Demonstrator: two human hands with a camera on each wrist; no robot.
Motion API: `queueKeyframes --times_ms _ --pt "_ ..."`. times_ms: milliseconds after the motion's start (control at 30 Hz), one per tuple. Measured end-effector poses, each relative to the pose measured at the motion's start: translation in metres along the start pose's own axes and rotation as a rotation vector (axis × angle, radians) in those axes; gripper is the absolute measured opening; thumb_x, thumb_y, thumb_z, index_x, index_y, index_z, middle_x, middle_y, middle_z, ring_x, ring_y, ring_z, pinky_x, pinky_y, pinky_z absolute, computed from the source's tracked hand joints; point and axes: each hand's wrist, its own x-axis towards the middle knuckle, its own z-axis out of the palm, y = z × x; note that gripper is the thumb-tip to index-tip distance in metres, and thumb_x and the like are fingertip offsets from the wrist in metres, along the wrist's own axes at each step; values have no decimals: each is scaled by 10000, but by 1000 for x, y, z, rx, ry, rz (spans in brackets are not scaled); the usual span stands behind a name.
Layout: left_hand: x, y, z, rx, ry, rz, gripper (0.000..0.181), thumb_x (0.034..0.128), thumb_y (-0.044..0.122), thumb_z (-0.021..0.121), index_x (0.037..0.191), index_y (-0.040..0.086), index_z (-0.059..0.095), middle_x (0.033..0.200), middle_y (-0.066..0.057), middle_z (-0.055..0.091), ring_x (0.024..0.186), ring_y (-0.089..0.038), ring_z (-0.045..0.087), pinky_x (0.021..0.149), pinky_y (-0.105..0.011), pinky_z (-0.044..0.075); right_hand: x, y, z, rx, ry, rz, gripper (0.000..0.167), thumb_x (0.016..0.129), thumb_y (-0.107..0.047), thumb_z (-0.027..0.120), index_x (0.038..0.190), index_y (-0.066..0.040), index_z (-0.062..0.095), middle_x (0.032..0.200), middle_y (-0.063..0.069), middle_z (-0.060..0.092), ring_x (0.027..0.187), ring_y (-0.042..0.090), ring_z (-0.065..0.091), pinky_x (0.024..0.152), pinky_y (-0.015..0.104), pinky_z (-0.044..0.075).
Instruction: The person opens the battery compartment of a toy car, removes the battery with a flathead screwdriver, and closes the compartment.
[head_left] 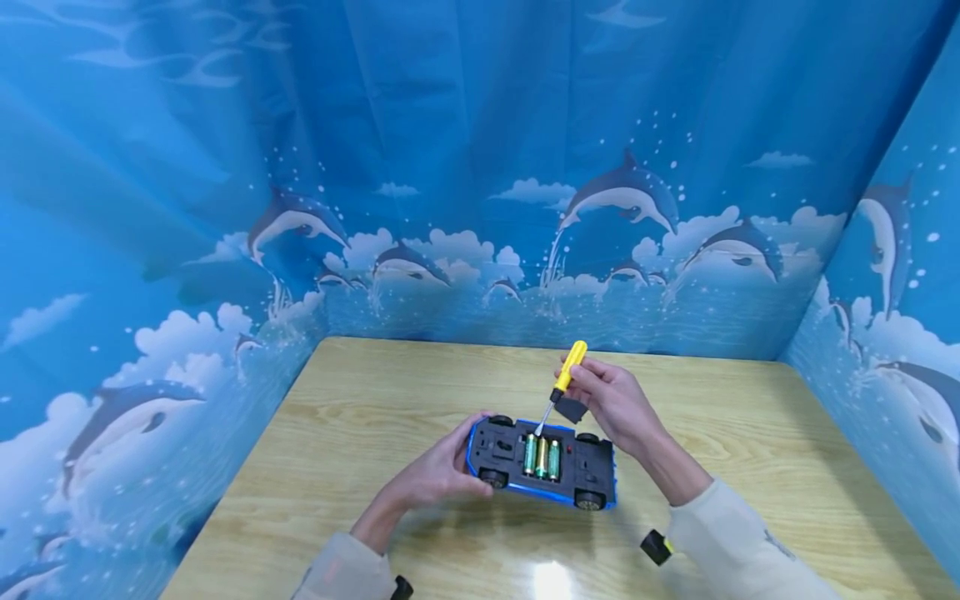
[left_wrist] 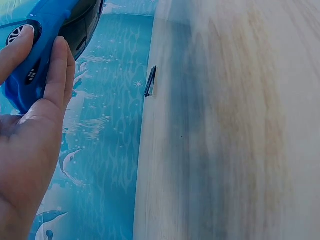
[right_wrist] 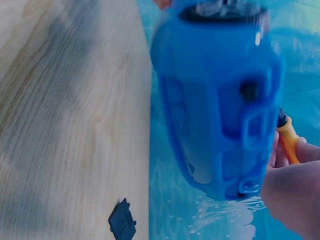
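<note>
The right grip [head_left: 613, 404], clamped on a yellow screwdriver [head_left: 568, 375], has the batteries [head_left: 542, 458] below and leftward, lying crosswise in the toy car [head_left: 510, 450] that the left grip [head_left: 438, 471] clasps.

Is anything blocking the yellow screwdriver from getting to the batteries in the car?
Nothing I can see. The car shows its underside, its batteries uncovered, and the tip of the screwdriver appears right by their ends. A black piece lies on the table.
</note>
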Motion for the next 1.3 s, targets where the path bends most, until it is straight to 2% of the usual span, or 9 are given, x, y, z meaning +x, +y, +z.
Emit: queueKeyframes --times_ms 133,233,500,700,800,967,1133,1300 --pt "2 3 1 5 30 -2 1038 785 -160 721 1635 111 192 1530 -249 378 1291 -370 548 1038 -451 553 -11 -7 -1 26 -17 -55 534 1098 -154 497 1534 111 342 1607 235 340 1277 128 586 1026 243 538" --pt "2 4 1 8 49 -9 1048 786 -149 729 1640 111 180 1526 -256 380 1284 -380 549 1022 -455 564 -20 -10 -1 0 -41 -97 549 1096 -155 505 1543 110 327 1601 252 339 1259 105 594 1055 240 516" --pt "5 9 1 10 66 -20 1050 785 -157 729 1639 135 193 1530 -249 382 1290 -382 547 1006 -466 573 -43 -11 2 -129 -67 -169 509 1084 -171 540 1470 144 436 1394 264 541 1247 141 602 1057 277 524" --pt "6 9 0 8 65 -20 1026 782 -169 724 1626 152 236 1527 -236 391 1286 -380 553 1000 -474 576 -50 -8 4 -249 -41 -187 471 1079 -227 558 1417 102 537 1337 287 606 1218 144 624 1004 259 558" --pt "7 8 0 12 63 -20 1018 784 -172 720 1622 160 247 1524 -233 395 1282 -380 557 999 -474 576 -52 -7 3 -272 -39 -183 454 1077 -242 563 1395 81 567 1329 298 613 1213 181 629 973 245 571" --pt "8 7 -1 28 66 -21 1013 789 -159 727 1622 156 245 1518 -235 400 1275 -376 562 996 -462 579 -54 -4 3 -307 -40 -187 455 1064 -257 587 1385 65 591 1299 231 667 1248 249 621 994 237 555" --pt "8 5 0 25 61 -23 1014 788 -145 736 1624 140 238 1521 -232 399 1288 -371 549 1009 -462 572 -56 -2 4 -345 -60 -219 394 1063 -248 588 1343 24 646 1275 195 691 1251 303 620 1003 233 550" --pt "8 4 0 11 64 -30 1027 788 -147 734 1632 140 224 1518 -235 400 1286 -372 549 1009 -463 572 -58 -2 4 -365 -124 -291 348 1071 -176 566 1310 62 651 1276 178 692 1226 280 634 1014 243 548"
